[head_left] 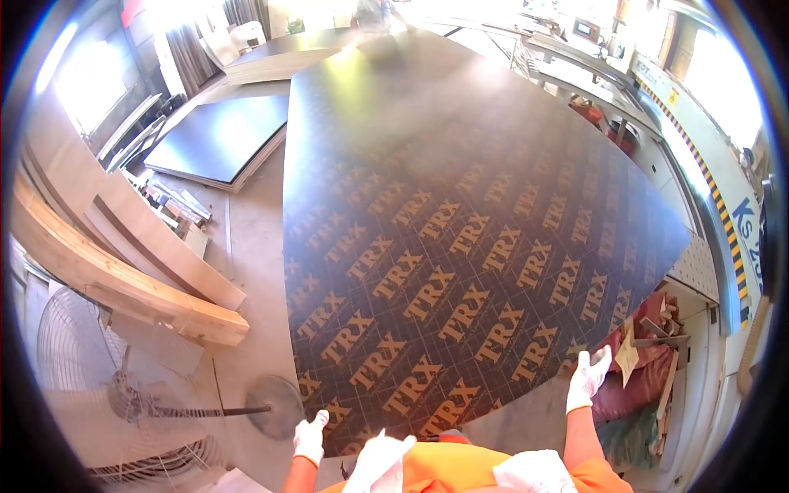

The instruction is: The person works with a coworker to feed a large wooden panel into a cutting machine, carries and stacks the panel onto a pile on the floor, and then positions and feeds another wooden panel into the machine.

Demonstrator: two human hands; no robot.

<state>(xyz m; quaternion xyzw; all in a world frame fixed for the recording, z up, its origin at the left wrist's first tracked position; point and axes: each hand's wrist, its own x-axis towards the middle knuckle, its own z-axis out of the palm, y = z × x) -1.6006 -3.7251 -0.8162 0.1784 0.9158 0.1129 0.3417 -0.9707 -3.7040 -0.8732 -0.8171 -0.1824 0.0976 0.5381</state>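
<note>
A large dark brown panel (460,271) printed with rows of orange TRX letters stretches from the person's body to the back of the room. My left hand (311,437), in a pale glove, grips the panel's near left corner, thumb on top and fingers hidden beneath. My right hand (588,376), also gloved, holds the near right edge with its thumb over the rim. At the panel's far end another person (374,15) stands, blurred by glare.
A stack of dark sheets (218,138) lies on the floor at left. Curved wooden beams (123,275) and a fan (123,394) stand nearer. On the right are a long machine (699,156) and a red bag (637,386) with wood scraps.
</note>
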